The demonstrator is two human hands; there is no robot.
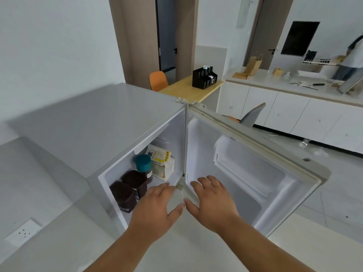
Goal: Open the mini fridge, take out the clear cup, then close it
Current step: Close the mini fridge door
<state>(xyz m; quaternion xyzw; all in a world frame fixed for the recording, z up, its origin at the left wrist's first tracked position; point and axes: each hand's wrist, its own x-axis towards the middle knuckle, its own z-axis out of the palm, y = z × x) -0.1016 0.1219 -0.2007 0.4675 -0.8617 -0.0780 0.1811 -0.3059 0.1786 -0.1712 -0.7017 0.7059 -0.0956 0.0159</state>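
Observation:
The grey mini fridge (110,122) stands open, its door (255,169) swung out to the right. Inside are two dark brown jars (129,191), a teal-lidded jar (143,162) and a bagged loaf of bread (163,163). My left hand (155,211) hovers palm down at the lower front of the opening, fingers spread. My right hand (212,201) is beside it, in front of the door's inner liner, also spread. Their thumbs almost meet. A faint translucent patch shows between the hands; I cannot tell whether it is the clear cup. No cup is plainly visible inside.
A small glassy object (304,143) lies on the floor by the white cabinets (294,112). A wooden table (192,89) with a black organiser (204,78) and an orange chair (158,80) stand behind the fridge. A person works at the far right counter. A wall socket (23,232) is at lower left.

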